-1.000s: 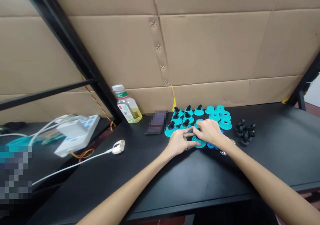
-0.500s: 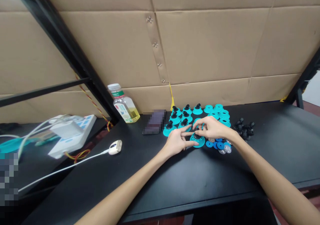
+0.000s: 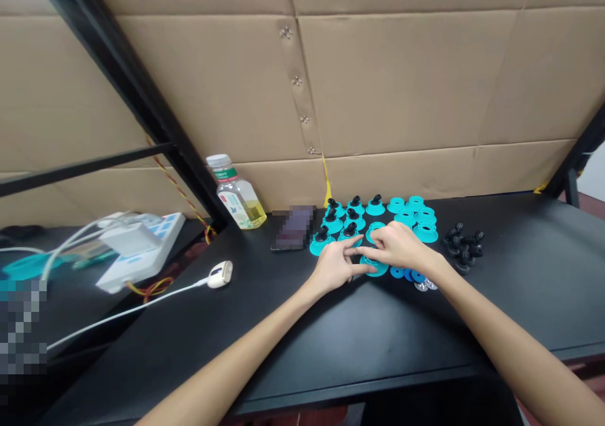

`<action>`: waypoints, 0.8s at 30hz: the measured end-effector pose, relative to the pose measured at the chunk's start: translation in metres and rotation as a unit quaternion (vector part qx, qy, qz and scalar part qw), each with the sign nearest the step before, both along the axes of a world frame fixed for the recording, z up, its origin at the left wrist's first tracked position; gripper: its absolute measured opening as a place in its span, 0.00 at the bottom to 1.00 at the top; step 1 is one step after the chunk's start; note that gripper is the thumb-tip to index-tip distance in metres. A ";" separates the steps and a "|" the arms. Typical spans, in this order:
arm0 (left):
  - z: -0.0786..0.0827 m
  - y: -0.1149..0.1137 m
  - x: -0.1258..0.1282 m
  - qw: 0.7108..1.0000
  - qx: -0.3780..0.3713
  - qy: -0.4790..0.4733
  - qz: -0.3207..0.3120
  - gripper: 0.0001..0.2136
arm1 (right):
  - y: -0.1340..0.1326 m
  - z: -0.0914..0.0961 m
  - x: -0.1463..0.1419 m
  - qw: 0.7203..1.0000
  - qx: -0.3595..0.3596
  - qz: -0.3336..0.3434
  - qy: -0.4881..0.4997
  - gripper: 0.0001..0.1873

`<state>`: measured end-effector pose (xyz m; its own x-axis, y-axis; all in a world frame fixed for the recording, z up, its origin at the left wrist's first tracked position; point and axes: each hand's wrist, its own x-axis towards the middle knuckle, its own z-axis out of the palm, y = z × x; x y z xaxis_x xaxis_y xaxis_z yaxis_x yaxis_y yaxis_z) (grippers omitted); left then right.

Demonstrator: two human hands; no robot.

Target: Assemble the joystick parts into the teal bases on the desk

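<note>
Pinching teal suction cup [image 3: 375, 268] between left hand [image 3: 334, 265] and right hand [image 3: 401, 247], fingers converging over top.

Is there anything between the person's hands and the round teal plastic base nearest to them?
No, nothing visible stands in the way. The left hand and the right hand are directly over the round teal plastic base, and their fingers touch it. The other teal bases lie beyond it, not between.

Large cardboard sheets [image 3: 401, 79] fastened with metal staples [image 3: 296, 80] line the far wall behind a black tabletop [image 3: 378, 344]; a black metal frame [image 3: 127, 92] slants across the left, above a lower dark table [image 3: 70, 306].
</note>
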<state>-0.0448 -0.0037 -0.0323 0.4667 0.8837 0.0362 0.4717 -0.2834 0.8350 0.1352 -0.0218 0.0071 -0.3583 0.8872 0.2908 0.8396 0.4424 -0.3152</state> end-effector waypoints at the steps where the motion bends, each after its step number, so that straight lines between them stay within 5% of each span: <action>1: 0.000 0.000 0.000 1.000 0.000 0.002 0.000 0.40 | -0.001 0.000 -0.002 1.000 -0.003 -0.001 -0.005 0.28; 4: -0.001 0.001 0.000 1.000 -0.005 -0.001 0.003 0.41 | -0.004 0.004 0.001 0.998 -0.053 0.009 0.021 0.31; 9: -0.001 0.003 0.000 1.000 -0.016 -0.012 -0.009 0.42 | -0.007 0.018 0.017 0.968 -0.190 0.071 0.145 0.16; 13: -0.001 0.004 -0.001 1.000 -0.021 -0.012 -0.013 0.43 | -0.007 0.020 0.021 0.948 -0.251 0.106 0.164 0.13; 19: 0.001 0.003 0.000 1.000 -0.023 -0.020 -0.003 0.44 | -0.006 0.014 0.016 0.957 -0.237 0.077 0.150 0.14; 24: 0.003 0.001 0.001 1.000 -0.022 -0.013 -0.005 0.43 | -0.007 0.011 0.002 0.997 -0.055 0.030 0.035 0.14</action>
<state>-0.0438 -0.0025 -0.0291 0.4748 0.8800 0.0097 0.4470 -0.2507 0.8587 0.1372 -0.0286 0.0184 -0.3939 0.8927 0.2188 0.7869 0.4505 -0.4217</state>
